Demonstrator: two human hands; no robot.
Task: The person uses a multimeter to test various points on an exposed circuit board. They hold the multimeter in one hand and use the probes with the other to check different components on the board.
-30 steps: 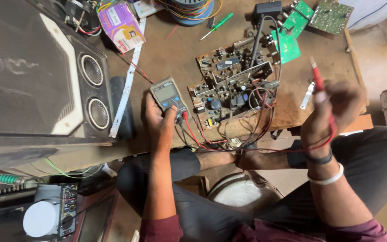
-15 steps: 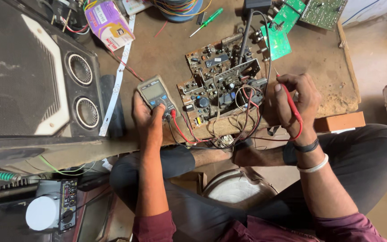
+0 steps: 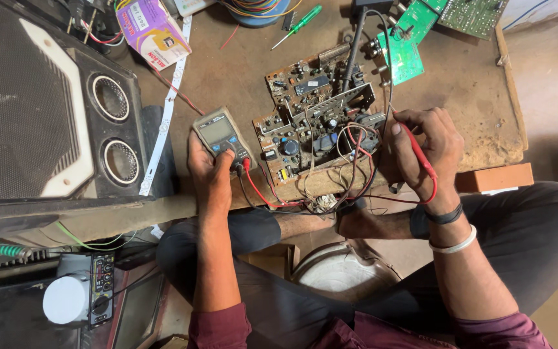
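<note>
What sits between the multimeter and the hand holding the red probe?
In the head view, the brown circuit board with tangled wires lies between the multimeter under the left hand and the right hand holding the red probe.

Grey multimeter [image 3: 222,134] flat on my table, screen up, tilted | red probe [image 3: 416,150] slanting at brown circuit board [image 3: 318,123] edge | board flat, wires trailing

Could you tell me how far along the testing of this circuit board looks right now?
Set up: the multimeter lies by the circuit board, leads plugged in. In hand: left hand at the meter, right hand holding the red probe at the board's edge. A reading isn't legible.
</note>
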